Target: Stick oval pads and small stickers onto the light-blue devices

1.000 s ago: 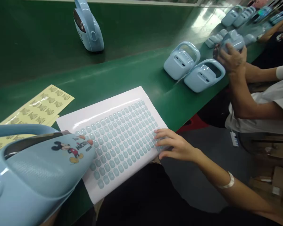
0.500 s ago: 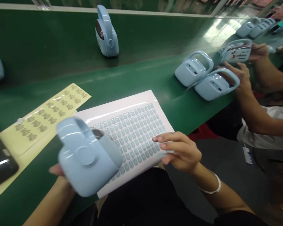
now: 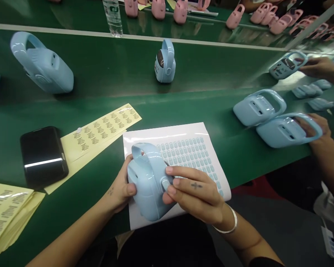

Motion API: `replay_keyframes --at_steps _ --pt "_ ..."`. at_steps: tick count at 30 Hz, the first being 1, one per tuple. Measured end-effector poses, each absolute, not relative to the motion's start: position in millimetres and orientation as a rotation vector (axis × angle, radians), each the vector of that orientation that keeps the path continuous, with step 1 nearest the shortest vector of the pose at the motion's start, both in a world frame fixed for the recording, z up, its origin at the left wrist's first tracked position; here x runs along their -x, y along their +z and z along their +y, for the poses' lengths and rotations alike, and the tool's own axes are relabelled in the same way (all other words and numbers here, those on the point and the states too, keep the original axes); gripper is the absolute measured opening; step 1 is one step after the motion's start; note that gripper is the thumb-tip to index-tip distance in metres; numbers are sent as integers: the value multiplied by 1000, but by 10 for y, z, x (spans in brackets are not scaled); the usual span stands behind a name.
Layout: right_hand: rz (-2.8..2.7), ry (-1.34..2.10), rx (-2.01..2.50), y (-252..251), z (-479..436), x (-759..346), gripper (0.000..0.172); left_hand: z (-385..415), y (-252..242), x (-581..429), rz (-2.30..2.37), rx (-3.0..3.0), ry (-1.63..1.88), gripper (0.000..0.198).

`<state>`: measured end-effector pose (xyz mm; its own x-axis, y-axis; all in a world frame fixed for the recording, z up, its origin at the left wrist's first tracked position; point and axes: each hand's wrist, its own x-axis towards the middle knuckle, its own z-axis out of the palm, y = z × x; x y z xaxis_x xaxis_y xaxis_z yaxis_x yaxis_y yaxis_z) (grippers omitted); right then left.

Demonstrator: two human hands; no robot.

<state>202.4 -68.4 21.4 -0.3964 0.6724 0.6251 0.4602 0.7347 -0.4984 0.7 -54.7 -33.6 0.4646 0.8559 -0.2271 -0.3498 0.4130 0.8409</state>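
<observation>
My left hand is closed round a light-blue portable speaker with a carry handle, thumb on its near face. The speaker is tilted, its side with the round handle joint turned toward my right. My right hand pinches a small pale-blue oval sticker against that joint; the fingertips partly cover it. Under the speaker lies a white sheet with rows of the same oval stickers, partly hidden by the speaker and my hands.
A black phone rests on yellow label sheets at left. Similar blue speakers stand behind, one at left and one at centre. Two more lie at right, near a co-worker's hands. A bottle stands at the back.
The view has shifted. The speaker has turned in my left hand and come over the sheet. My right hand has moved from the sheet's edge to the handle joint with the sticker.
</observation>
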Motion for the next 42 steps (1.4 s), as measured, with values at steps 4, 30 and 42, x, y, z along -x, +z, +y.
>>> replay_keyframes --at_steps 4,30,42 --pt "-2025 -4 681 233 -679 -1992 15 -550 -323 -11 738 -804 815 90" --pt "-2504 404 288 705 567 -917 37 -243 73 580 657 -475 1580 65" --pt "-2661 593 843 -323 1022 -37 9 -167 340 1140 596 -576 2097 50"
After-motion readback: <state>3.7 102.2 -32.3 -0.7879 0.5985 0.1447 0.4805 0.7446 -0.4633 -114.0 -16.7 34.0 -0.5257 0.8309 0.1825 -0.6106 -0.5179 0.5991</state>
